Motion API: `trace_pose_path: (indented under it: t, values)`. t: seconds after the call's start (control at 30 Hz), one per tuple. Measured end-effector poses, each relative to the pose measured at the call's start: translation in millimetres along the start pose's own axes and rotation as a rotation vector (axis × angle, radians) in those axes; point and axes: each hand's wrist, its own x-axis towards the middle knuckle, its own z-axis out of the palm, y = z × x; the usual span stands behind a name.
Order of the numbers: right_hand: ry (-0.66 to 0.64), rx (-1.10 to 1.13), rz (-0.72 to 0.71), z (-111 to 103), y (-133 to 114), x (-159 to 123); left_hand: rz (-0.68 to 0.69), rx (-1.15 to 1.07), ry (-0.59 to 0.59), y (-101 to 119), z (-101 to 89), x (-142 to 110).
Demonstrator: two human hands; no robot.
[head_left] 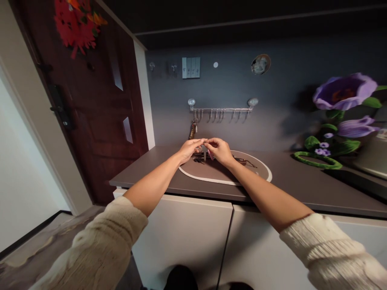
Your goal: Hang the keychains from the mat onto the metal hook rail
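My left hand (pixel 190 148) and my right hand (pixel 220 150) meet at the fingertips above an oval brown mat (pixel 223 179) with a pale rim. Both are closed in a pinch around a small bunch of keys; a silver key (pixel 204 153) hangs down between them. The ring or top of the bunch is hidden by my fingers. Below, dark keys (pixel 198 160) lie on the mat or hang just over it; I cannot tell which. To the right of my right hand, a thin strap or cord (pixel 250 162) rests on the mat.
Behind my hands, a clear hook rail (pixel 222 109) is fixed to the grey wall, with a beaded keychain (pixel 192 131) on its left hooks. Purple artificial flowers (pixel 344 94) stand on the counter (pixel 290 181) at right. A dark red door (pixel 99 104) is at left.
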Motion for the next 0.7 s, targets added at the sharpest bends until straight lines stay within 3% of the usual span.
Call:
trace_pose_path:
  t: [0.37,0.57,0.7]
  values:
    - [0.024,0.043,-0.024,-2.9,0.1,0.3,0.022,0.015,0.074,-1.6,-2.9,1.7]
    - [-0.004,0.262,0.005,0.5,11.3,5.6,0.058,0.111,0.231,-1.5,-5.6,4.4]
    - [-0.024,0.383,0.059,0.9,11.0,6.2,0.100,0.169,0.208,0.7,-3.6,2.3]
